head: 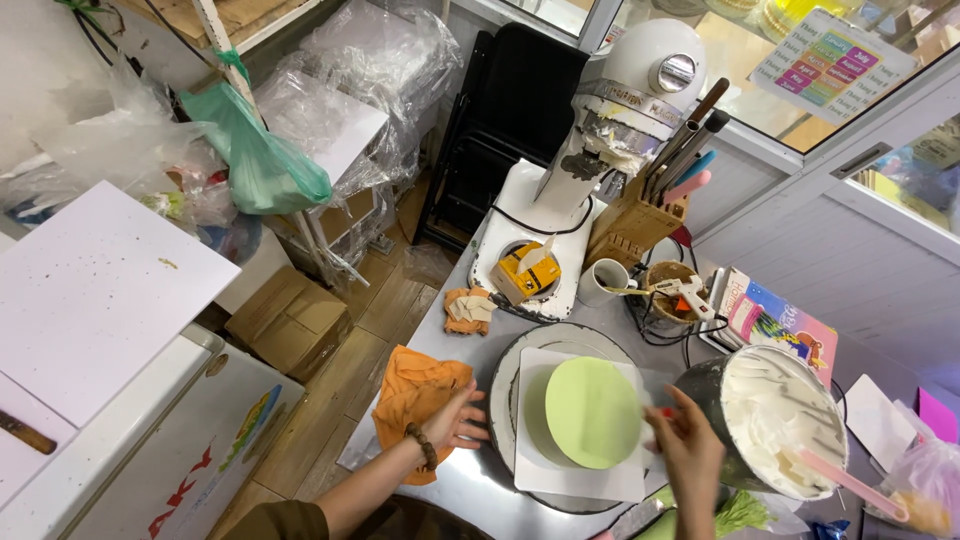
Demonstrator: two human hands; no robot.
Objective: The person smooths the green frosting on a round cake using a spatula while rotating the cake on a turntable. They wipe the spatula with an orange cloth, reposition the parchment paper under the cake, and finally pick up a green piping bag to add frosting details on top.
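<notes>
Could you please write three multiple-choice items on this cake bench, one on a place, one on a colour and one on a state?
1. Where does the orange cloth lie?
A. at the bench's edge, under the left hand
B. inside the metal bowl
C. on the cake

2. What colour is the cake's coating?
A. pink
B. pale green
C. brown

3. What is in the metal bowl?
A. nothing
B. water
C. white cream, with a pink spatula in it

Answers: 1 A, the cloth lies at the left edge beneath that hand. 2 B, top and side show pale green. 3 C, cream coats the inside and the handle sticks out.
</notes>
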